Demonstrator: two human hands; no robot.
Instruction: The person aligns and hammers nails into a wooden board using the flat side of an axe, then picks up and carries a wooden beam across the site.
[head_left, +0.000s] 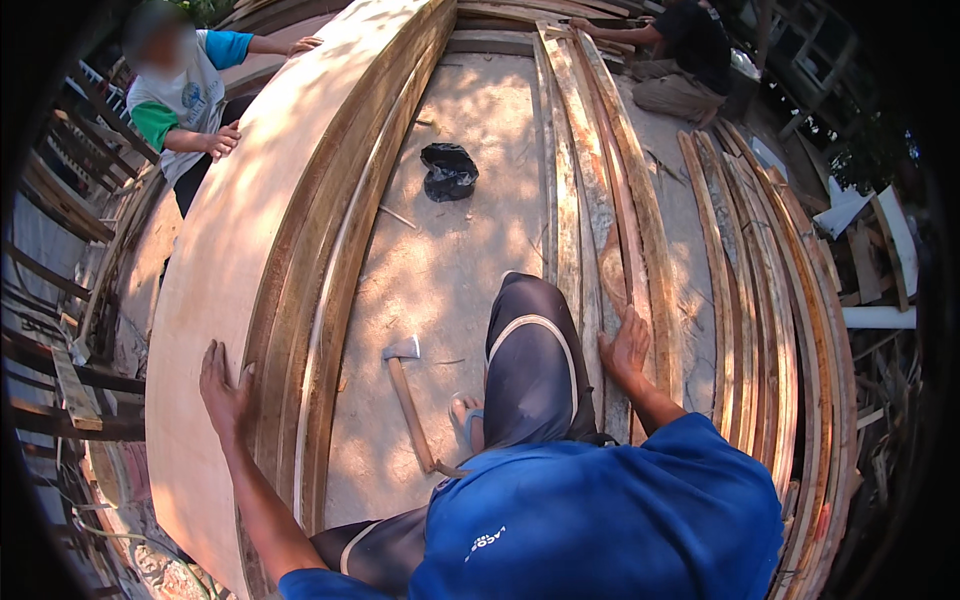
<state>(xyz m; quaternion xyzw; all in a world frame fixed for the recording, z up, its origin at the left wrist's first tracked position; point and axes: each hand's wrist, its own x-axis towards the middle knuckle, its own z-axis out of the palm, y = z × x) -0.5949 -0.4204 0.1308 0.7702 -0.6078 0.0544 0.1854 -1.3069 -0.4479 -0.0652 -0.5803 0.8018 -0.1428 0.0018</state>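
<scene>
My left hand (228, 390) lies with fingers stretched out on the edge of a wide, pale plywood sheet (225, 290). The sheet rests on a stack of long wooden beams (330, 330) to my left. On my right, my right hand (626, 345) is closed over a long wooden plank (640, 240), one of several lying side by side. An axe (408, 405) with a wooden handle and a grey head lies on the ground between the two stacks, near my sandalled foot (467, 412).
A crumpled black plastic bag (449, 172) and a thin stick (398, 217) lie farther off. One person (190, 100) touches the sheet at far left; another (690, 60) crouches at the planks' far end. More long boards (765, 300) are stacked at right.
</scene>
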